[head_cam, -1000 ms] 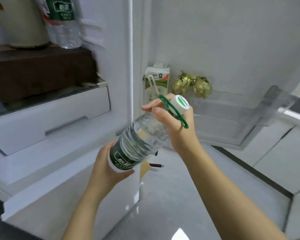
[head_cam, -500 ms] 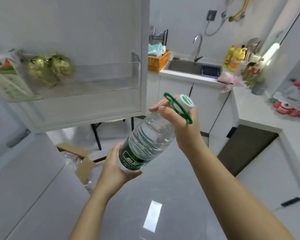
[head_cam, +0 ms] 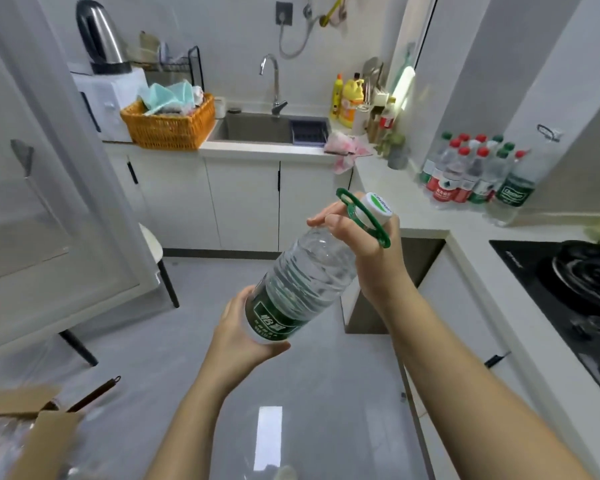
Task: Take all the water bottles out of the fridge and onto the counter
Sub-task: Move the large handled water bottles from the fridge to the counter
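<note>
I hold a large clear water bottle (head_cam: 305, 275) with a green label, a white cap and a green carry ring, tilted in front of me above the floor. My left hand (head_cam: 238, 329) cups and grips its base. My right hand (head_cam: 364, 244) grips the neck just below the cap, fingers through the ring. Several water bottles (head_cam: 471, 171) with red and green caps stand grouped on the white counter (head_cam: 426, 220) at the right, against the wall. The fridge door (head_cam: 49, 188) shows at the left edge.
A sink (head_cam: 257, 129) with a tap sits at the back, an orange basket (head_cam: 168, 123) to its left. A black hob with a pan (head_cam: 582, 271) lies at the right. A stool (head_cam: 153, 251) and a cardboard box (head_cam: 32, 420) stand on the grey floor.
The view has swung right, away from the fridge interior to the kitchen counters. The bottle stays in both hands in the same hold.
</note>
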Demonstrator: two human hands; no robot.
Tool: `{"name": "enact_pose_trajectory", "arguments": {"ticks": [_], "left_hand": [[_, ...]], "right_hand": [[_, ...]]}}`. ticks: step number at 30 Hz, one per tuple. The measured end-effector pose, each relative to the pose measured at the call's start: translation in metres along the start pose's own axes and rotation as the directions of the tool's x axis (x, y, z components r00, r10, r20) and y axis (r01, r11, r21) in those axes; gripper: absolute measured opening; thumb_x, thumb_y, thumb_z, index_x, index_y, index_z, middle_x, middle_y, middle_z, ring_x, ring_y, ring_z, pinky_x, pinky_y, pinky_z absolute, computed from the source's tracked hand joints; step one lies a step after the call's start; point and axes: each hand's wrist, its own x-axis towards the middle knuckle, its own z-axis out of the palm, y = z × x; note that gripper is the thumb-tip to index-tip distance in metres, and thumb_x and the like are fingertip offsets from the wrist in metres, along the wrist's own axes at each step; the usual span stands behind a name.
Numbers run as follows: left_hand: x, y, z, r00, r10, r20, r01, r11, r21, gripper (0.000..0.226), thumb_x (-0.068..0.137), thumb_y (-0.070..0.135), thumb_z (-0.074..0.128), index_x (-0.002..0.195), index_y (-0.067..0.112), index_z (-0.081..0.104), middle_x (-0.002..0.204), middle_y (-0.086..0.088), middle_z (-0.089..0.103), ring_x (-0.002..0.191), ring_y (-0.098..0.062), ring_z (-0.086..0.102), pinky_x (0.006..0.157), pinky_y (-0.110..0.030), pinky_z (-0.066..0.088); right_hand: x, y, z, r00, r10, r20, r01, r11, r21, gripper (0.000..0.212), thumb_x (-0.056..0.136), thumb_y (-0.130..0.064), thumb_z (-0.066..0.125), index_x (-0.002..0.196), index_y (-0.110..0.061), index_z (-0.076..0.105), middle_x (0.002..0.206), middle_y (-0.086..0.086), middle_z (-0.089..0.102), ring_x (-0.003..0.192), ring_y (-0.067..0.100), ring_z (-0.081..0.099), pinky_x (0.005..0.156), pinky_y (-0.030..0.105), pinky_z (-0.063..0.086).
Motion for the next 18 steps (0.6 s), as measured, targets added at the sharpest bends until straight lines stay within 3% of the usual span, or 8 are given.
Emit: {"name": "enact_pose_trajectory", "arguments": {"ticks": [4,9,13,18], "left_hand": [[0.062,-0.001,0.021,0.997,0.017,0.069,-0.017,1.000,-0.006,0.091,0.044,0.045,0.091,0.122,0.054,0.044,0.115,0.024,0.057,0.104,0.004,0.058,0.074,-0.026,0.058],[0.118,-0.006,0.048,0.988,0.043,0.150,-0.042,0.999,-0.007,0.093,0.043,0.043,0.091,0.123,0.051,0.044,0.118,0.022,0.056,0.109,-0.002,0.058,0.083,-0.032,0.056],[0.144,-0.005,0.074,0.977,0.072,0.201,-0.070,0.997,-0.016,0.093,0.043,0.042,0.091,0.122,0.055,0.043,0.117,0.026,0.056,0.111,0.000,0.056,0.085,-0.028,0.053],[0.172,0.002,0.110,0.965,0.086,0.250,-0.082,0.996,-0.027,0.095,0.042,0.042,0.091,0.125,0.048,0.045,0.119,0.020,0.057,0.112,-0.005,0.057,0.086,-0.028,0.054]], "right_hand": [[0.048,0.023,-0.023,0.997,0.028,-0.066,-0.030,0.999,-0.031,0.024,0.078,-0.008,0.057,0.083,0.014,0.066,0.083,0.024,0.070,0.083,0.019,0.069,0.076,0.020,0.050],[0.079,0.048,-0.050,0.990,0.031,-0.134,-0.036,0.999,-0.035,0.015,0.078,-0.012,0.061,0.076,0.002,0.065,0.082,0.021,0.072,0.082,0.020,0.070,0.076,0.019,0.051],[0.094,0.060,-0.075,0.984,0.028,-0.175,-0.031,0.999,-0.010,0.025,0.072,-0.030,0.064,0.073,-0.005,0.064,0.078,0.011,0.073,0.082,0.022,0.071,0.077,0.022,0.052],[0.110,0.070,-0.112,0.977,0.019,-0.214,-0.024,1.000,-0.017,0.022,0.072,-0.030,0.063,0.071,-0.008,0.063,0.077,0.012,0.072,0.081,0.020,0.071,0.076,0.021,0.052]]}}
